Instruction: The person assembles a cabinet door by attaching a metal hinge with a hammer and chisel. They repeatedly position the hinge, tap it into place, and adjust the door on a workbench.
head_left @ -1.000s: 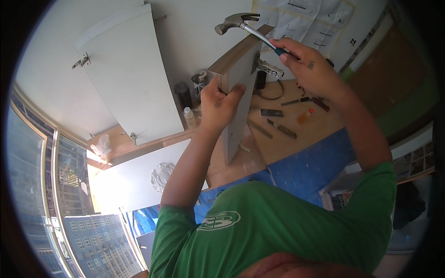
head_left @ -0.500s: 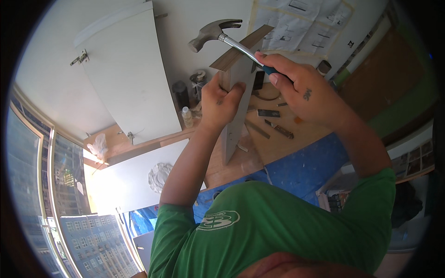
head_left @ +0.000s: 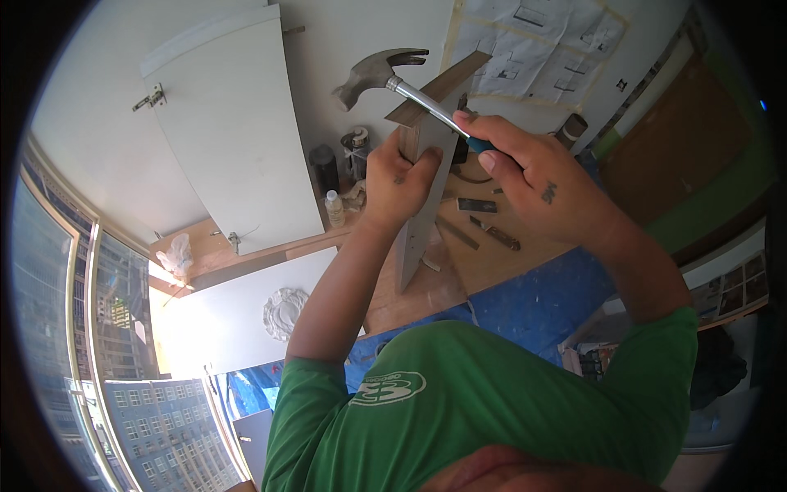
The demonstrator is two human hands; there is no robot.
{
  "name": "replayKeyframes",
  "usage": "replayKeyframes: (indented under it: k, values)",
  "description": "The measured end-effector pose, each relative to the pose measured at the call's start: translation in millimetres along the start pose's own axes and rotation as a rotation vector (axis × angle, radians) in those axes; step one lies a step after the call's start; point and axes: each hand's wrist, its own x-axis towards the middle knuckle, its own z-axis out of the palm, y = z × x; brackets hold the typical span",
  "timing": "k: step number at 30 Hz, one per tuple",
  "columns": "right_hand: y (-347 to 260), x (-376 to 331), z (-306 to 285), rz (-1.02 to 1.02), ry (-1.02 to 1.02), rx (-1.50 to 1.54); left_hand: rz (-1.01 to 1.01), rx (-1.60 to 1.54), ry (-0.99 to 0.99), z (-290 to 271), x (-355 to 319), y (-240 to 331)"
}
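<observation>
The left hand (head_left: pixel 398 184) is clamped on the upright grey wooden panel (head_left: pixel 418 213) standing on the wooden floor (head_left: pixel 484 262), the right hand (head_left: pixel 533 176) grips a steel claw hammer (head_left: pixel 385 75) above it, and dark lidded cans (head_left: pixel 340 164) stand by the wall, contents hidden.

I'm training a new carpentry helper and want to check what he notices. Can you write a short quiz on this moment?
1. True or false: the right hand grips a claw hammer by its handle.
2. What does the left hand hold? A) a bottle B) an upright grey board C) a saw
3. Fill in: a white door panel leans against the ____.

Key: 1 true; 2 B, the grey board; 3 wall.
</observation>
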Motion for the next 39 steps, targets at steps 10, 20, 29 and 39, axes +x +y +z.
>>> replayKeyframes:
  k: [10, 20, 29, 39]
  values:
    - [-13, -8, -13, 0.115, -0.101, 0.146, 0.007, 0.022, -0.004, 1, -1, 4]
    - [-5, 4, -5, -0.079, -0.013, 0.024, 0.051, 0.006, 0.028, 1, 0, 3]
    - [-7, 5, -5, -0.141, -0.021, -0.044, 0.026, 0.037, 0.046, 2, -3, 3]
    - [14, 10, -13, -0.129, 0.059, -0.155, 0.007, 0.033, 0.011, 9, -6, 6]
